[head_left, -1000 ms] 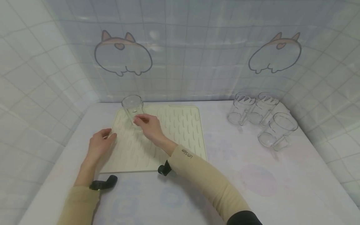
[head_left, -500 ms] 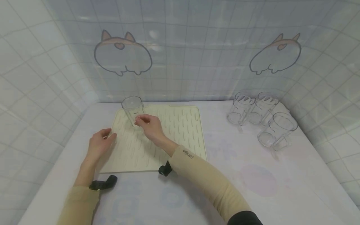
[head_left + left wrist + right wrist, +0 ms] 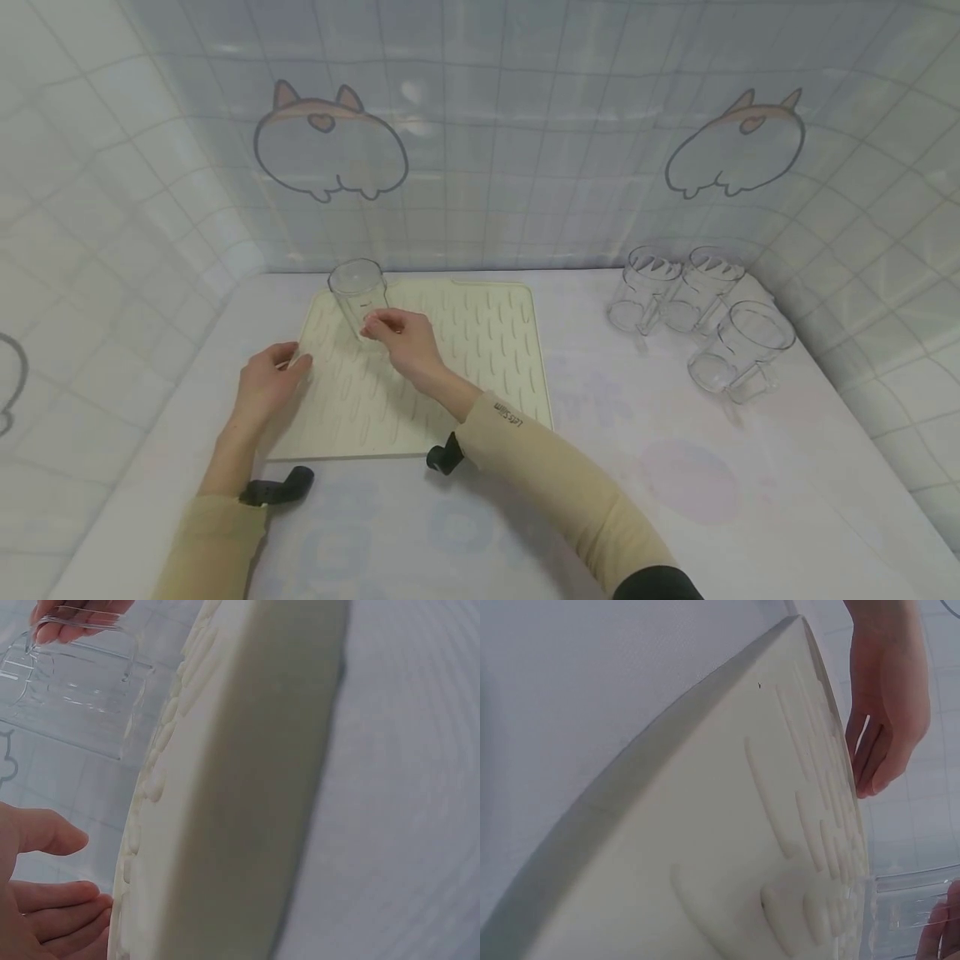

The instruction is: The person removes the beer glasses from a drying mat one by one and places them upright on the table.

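A clear glass mug (image 3: 351, 298) stands upright at the back left of a cream ridged drying mat (image 3: 465, 367). My right hand (image 3: 405, 337) pinches the mug's handle, which my fingers mostly cover in the head view. In the left wrist view, the glass mug (image 3: 82, 697) shows the right fingers (image 3: 82, 622) at its handle side. Whether its base fully touches the mat is hard to tell. My left hand (image 3: 266, 379) rests at the mat's left edge, fingers relaxed and holding nothing. From the right wrist, that left hand (image 3: 891, 705) appears beside the mat.
On the white table's right side stand three more clear glass mugs: one at the back (image 3: 641, 287), a second mug (image 3: 697, 292) beside it, and a third mug (image 3: 738, 346) nearer me. A tiled-pattern sheet (image 3: 480, 150) forms the back and side walls.
The mug and my right hand have shifted very slightly toward me and to the right. My left hand and the other mugs look unmoved.
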A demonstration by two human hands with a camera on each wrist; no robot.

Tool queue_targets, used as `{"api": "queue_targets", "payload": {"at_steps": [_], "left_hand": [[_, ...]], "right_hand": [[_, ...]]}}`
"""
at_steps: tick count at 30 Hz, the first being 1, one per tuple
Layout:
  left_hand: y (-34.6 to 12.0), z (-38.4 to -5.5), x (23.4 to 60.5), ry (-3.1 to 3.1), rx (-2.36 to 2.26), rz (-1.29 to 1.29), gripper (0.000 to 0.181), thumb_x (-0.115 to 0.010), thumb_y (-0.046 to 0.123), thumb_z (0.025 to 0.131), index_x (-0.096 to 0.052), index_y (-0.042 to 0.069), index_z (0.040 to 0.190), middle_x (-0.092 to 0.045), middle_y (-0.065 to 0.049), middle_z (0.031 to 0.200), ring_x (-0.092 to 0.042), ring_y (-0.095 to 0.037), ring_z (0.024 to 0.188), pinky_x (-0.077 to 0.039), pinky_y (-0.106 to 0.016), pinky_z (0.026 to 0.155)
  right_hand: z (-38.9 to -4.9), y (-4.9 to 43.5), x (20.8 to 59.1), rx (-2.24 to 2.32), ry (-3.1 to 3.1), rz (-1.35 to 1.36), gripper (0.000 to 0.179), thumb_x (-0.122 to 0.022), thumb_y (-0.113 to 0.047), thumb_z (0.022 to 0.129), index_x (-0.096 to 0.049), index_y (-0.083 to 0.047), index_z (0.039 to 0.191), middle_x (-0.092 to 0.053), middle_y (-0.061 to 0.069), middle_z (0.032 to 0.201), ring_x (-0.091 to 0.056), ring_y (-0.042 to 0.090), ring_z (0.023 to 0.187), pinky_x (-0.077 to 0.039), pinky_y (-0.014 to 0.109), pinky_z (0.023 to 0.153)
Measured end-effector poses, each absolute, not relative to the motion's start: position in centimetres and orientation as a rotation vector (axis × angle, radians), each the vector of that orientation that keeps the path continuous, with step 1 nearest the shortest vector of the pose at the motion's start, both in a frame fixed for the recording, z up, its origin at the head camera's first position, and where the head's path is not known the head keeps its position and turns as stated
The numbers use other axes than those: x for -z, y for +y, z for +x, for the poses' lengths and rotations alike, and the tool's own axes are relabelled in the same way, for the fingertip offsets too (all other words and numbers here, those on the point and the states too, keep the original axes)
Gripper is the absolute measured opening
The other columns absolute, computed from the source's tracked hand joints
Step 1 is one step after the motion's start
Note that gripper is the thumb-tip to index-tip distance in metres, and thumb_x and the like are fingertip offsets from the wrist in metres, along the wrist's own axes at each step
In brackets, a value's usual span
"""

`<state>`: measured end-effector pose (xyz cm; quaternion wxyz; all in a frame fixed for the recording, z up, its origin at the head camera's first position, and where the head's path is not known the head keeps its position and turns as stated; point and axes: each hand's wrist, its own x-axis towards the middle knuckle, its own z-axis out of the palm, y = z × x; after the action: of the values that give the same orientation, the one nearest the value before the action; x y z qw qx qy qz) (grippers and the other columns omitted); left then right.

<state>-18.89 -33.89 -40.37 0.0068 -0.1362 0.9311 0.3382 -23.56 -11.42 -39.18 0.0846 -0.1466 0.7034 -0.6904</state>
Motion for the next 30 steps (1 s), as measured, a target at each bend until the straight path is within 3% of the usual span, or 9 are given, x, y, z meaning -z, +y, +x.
{"api": "queue_targets", "payload": {"at_steps": [12, 30], "left_hand": [[-34.2, -19.1, 40.4, 2.918, -1.053, -0.402, 0.063, -0.042, 0.039, 0.097, -0.036, -0.006, 0.139, -0.040, -0.032, 0.137, -0.042, -0.047, 0.123, -0.040, -0.055, 0.097], [-34.4, -19.1, 40.6, 2.915, -1.040, -0.410, 0.063, -0.041, 0.040, 0.096, -0.036, -0.007, 0.139, -0.040, -0.032, 0.137, -0.042, -0.046, 0.123, -0.040, -0.055, 0.098]], "right_hand": [[-23.2, -11.0, 39.1, 2.068, 2.067, -0.473, 0.027, -0.057, -0.031, 0.093, -0.068, -0.013, 0.111, -0.071, -0.005, 0.094, -0.064, 0.002, 0.092, -0.049, 0.023, 0.089], [-22.0, -9.6, 39.0, 2.093, 2.036, -0.517, 0.024, -0.059, -0.027, 0.092, -0.069, -0.011, 0.107, -0.071, -0.005, 0.092, -0.064, 0.003, 0.091, -0.050, 0.020, 0.087]]}}
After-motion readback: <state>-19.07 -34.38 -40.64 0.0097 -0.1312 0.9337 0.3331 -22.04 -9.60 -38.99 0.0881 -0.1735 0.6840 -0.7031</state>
